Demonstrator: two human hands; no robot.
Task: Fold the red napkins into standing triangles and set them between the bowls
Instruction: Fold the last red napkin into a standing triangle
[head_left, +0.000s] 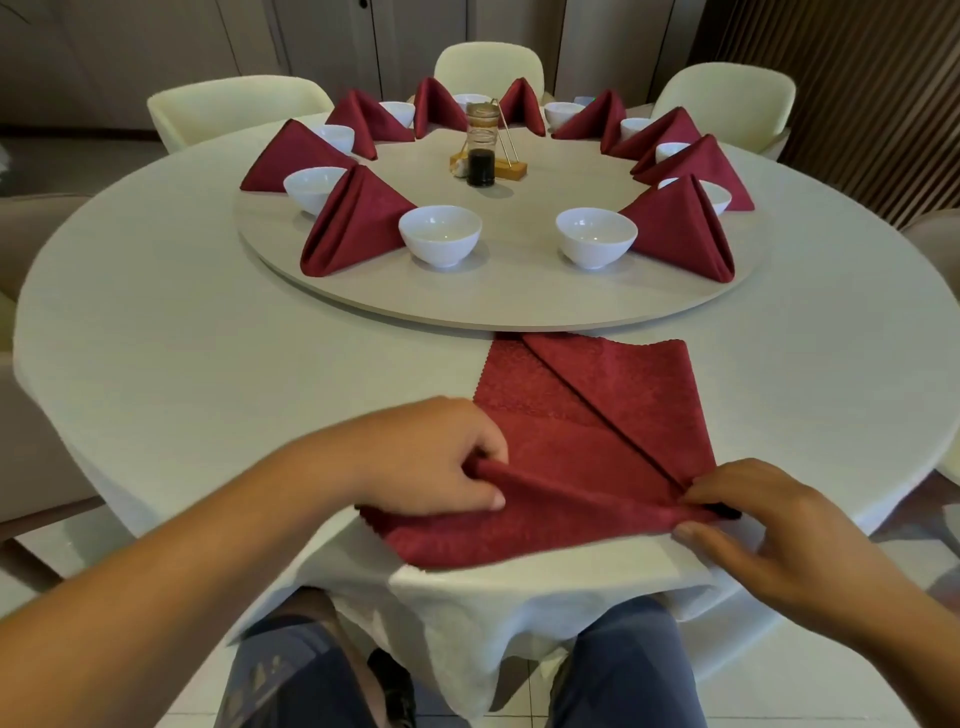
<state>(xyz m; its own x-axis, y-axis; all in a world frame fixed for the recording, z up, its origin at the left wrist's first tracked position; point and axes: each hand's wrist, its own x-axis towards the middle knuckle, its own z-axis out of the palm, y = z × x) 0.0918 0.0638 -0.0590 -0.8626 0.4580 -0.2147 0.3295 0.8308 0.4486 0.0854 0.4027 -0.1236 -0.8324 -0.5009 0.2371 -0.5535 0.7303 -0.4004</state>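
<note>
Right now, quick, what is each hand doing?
Left hand: closed, pinching the raised fold of the flat red napkin.
Right hand: closed, pinching the same fold at its right end.

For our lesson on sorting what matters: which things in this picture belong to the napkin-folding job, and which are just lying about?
Belonging to the job: flat red napkin, pinched by left hand and right hand; standing folded napkins; white bowls; turntable.
Just lying about: sauce bottle; cream chairs.
</note>
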